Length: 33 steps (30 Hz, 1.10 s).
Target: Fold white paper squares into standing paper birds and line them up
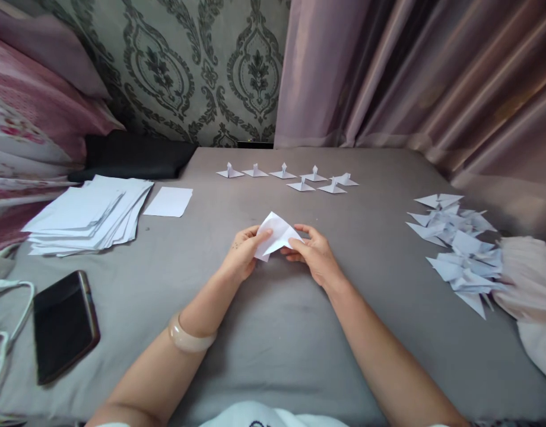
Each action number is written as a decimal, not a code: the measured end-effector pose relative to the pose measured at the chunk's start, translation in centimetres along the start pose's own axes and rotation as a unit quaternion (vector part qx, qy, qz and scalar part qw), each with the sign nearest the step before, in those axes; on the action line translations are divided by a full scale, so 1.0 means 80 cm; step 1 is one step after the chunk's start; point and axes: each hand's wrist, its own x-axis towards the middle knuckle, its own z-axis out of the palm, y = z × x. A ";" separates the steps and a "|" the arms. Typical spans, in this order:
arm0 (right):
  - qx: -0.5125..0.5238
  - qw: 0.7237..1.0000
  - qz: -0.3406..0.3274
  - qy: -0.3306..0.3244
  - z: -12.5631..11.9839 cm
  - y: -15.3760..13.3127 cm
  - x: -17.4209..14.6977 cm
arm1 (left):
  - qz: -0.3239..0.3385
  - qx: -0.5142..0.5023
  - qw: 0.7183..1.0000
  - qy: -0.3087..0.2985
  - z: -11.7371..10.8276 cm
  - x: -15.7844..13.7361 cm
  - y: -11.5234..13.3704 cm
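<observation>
A partly folded sheet of white paper (pixel 279 231) is held between both hands above the middle of the grey cloth surface. My left hand (pixel 245 249) pinches its left side, thumb on top. At its right corner my right hand (pixel 315 252) closes, with the thumb over the paper and fingers behind or below. The fingers beneath the sheet are partly hidden. A pale bangle (pixel 190 337) circles my left forearm. Several small folded paper figures (pixel 283 172) with upright points stand in rows beyond the hands.
To the left lie a stack of white paper (pixel 86 216), one separate sheet (pixel 168 201), a phone (pixel 66 326) and white cables (pixel 10 332). A heap of folded paper pieces (pixel 464 255) is on the right, by a pale cloth (pixel 529 279). Curtains (pixel 389 71) hang behind.
</observation>
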 end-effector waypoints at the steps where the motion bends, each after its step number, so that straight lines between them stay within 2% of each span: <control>1: 0.001 1.000 -0.001 0.004 -0.001 -0.001 0.001 | -0.008 0.002 1.000 -0.009 -0.002 0.001 0.000; 4: 0.011 0.999 -0.019 0.041 -0.010 -0.001 0.010 | -0.037 0.001 0.999 -0.035 -0.006 0.002 0.000; 7: 0.009 0.998 -0.035 0.052 -0.015 0.003 0.015 | -0.034 -0.007 0.999 -0.035 -0.006 0.004 -0.004; 12: -0.050 0.995 -0.087 0.000 -0.014 0.018 0.018 | -0.001 -0.030 0.999 0.022 -0.006 0.011 -0.009; 15: -0.104 0.985 -0.138 0.022 -0.016 0.025 0.022 | 0.025 -0.034 0.998 0.044 -0.006 0.014 -0.009; 19: -0.225 0.946 -0.221 0.072 -0.020 0.031 0.027 | 0.045 0.003 0.995 0.084 -0.006 0.015 -0.013; 23: -0.316 0.903 -0.284 0.058 -0.020 0.036 0.026 | 0.106 0.096 0.984 0.103 -0.012 0.017 -0.021; 26: -0.397 0.851 -0.342 0.028 -0.020 0.037 0.023 | 0.137 0.166 0.971 0.106 -0.021 0.022 -0.028; 28: -0.453 0.810 -0.373 -0.009 -0.020 0.037 0.018 | 0.152 0.221 0.957 0.115 -0.027 0.023 -0.031; 30: -0.497 0.777 -0.384 -0.043 -0.019 0.035 0.014 | 0.185 0.310 0.923 0.132 -0.031 0.021 -0.029; 31: -0.511 0.767 -0.384 -0.052 -0.019 0.034 0.011 | 0.217 0.366 0.894 0.141 -0.032 0.019 -0.027; 33: -0.522 0.762 -0.380 -0.055 -0.018 0.032 0.007 | 0.298 0.483 0.810 0.149 -0.031 0.011 -0.019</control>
